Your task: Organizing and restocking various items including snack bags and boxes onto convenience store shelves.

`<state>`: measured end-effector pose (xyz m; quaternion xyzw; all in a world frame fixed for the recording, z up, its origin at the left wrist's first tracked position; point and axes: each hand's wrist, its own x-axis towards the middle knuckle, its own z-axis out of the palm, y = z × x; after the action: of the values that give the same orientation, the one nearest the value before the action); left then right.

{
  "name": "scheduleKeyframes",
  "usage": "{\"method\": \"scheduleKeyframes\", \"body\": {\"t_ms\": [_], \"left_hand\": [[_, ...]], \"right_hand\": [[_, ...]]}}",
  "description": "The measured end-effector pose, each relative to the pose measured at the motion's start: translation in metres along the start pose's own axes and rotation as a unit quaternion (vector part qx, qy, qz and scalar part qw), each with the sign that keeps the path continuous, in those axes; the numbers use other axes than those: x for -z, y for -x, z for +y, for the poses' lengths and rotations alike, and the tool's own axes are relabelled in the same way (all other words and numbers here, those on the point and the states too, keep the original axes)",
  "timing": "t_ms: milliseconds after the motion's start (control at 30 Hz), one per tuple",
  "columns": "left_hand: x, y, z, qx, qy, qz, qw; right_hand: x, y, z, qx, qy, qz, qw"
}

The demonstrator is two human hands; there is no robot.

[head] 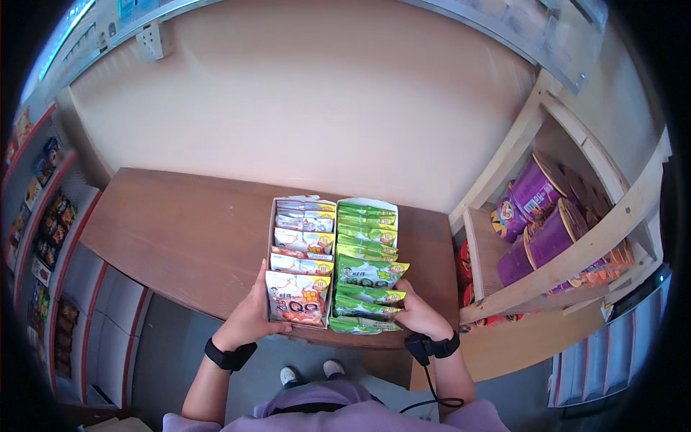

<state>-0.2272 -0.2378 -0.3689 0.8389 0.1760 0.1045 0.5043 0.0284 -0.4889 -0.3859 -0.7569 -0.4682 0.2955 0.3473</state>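
Two narrow open display boxes stand side by side on a brown wooden table. The left box holds a row of white and orange candy packets; the right one is filled with green candy packets, some leaning towards me. My left hand grips the near left corner of the left box, thumb along its front edge. At the right side of the green packets is my right hand, its fingertips partly hidden behind them; whether it grips a packet or the box I cannot tell.
The brown wooden table reaches to a pale wall. At right, a wooden rack holds purple tubs. Red-edged shelves with snack packets stand at left. A metal frame crosses above; a cable hangs from my right wrist.
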Motion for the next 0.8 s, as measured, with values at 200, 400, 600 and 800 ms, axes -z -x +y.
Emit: {"method": "scheduleKeyframes", "body": {"t_ms": [200, 400, 600, 800], "left_hand": [[0.001, 0.004, 0.011, 0.052, 0.058, -0.029, 0.997], [-0.003, 0.001, 0.004, 0.008, 0.057, -0.021, 0.998], [0.007, -0.007, 0.011, -0.031, 0.031, -0.062, 0.997], [0.008, 0.001, 0.005, -0.046, 0.032, -0.087, 0.995]], "right_hand": [[0.000, 0.003, 0.002, 0.020, 0.023, -0.041, 0.999], [0.008, -0.006, 0.005, 0.055, 0.061, -0.080, 0.993], [0.010, -0.009, 0.000, 0.024, 0.016, -0.049, 0.998], [0.004, -0.004, -0.003, -0.017, -0.089, -0.025, 0.996]]}}
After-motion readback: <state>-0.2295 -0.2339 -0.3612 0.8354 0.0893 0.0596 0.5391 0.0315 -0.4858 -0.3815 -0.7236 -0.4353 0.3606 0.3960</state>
